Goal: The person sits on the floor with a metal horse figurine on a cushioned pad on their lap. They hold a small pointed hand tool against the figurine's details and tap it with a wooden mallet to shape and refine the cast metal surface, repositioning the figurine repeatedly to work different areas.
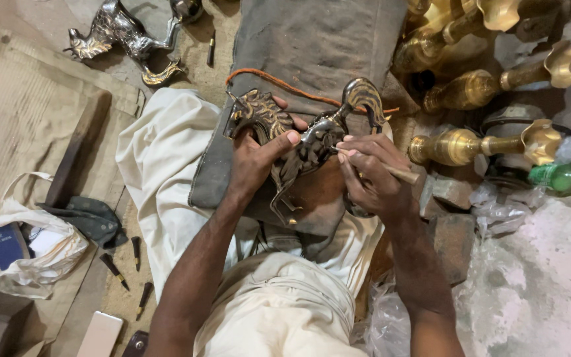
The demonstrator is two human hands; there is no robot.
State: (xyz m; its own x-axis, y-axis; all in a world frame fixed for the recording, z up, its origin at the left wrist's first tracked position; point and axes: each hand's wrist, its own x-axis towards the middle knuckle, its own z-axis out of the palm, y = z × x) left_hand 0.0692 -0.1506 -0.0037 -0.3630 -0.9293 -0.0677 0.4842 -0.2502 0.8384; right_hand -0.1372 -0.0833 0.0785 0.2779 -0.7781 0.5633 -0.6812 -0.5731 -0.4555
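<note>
Left hand (254, 158) grip clamped round metal horse figure (305, 142); right hand (368, 175) grip pinching wooden-handled tool (401, 174).

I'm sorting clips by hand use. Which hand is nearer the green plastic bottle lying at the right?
Right. The right hand, holding a wooden-handled tool against the metal horse figure, is closer to the green bottle; the left hand grips the horse farther left.

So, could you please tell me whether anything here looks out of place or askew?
Little stands out. A second metal horse lies tipped on its side on the floor, and the brass vases lie on their sides at right. The horse figure being worked looks intact.
</note>
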